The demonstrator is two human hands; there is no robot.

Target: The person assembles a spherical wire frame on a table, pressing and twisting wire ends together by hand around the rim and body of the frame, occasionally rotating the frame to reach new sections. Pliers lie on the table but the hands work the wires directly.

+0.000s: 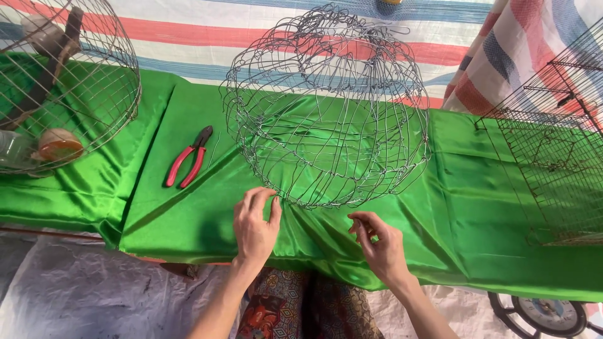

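Both hands are working at the near edge of the green cloth (477,207), nearest the camera. Left hand (254,227) is resting on the cloth with its fingertips (271,196) pressing together on the near left rim of the wire cage (326,113), pinching a strand there. Right hand (379,245) is hovering just beside the cage's near rim, a little to the right, its fingers curling in toward the thumb; whether it is gripping a thin wire or nothing is too fine to tell. Rounded and half-formed, the cage is sitting in the middle of the cloth, its open mouth tilting toward the camera and its far side rising against a striped tarp (188,31). Red pliers (190,157) are lying on the cloth to the left of the cage, near it but not touching, handles pointing near. Farther left, a second round wire basket (94,94) is standing over the cloth's far left corner, with a dark tool and pale objects showing through its mesh. On the right, a flat grid cage (553,144) is leaning over the cloth's right end. Below the cloth, patterned fabric (301,311) is showing between the forearms, grey sheeting (81,289) is spreading out on the near left, and a round dial object (546,312) is peeking out at the near right.
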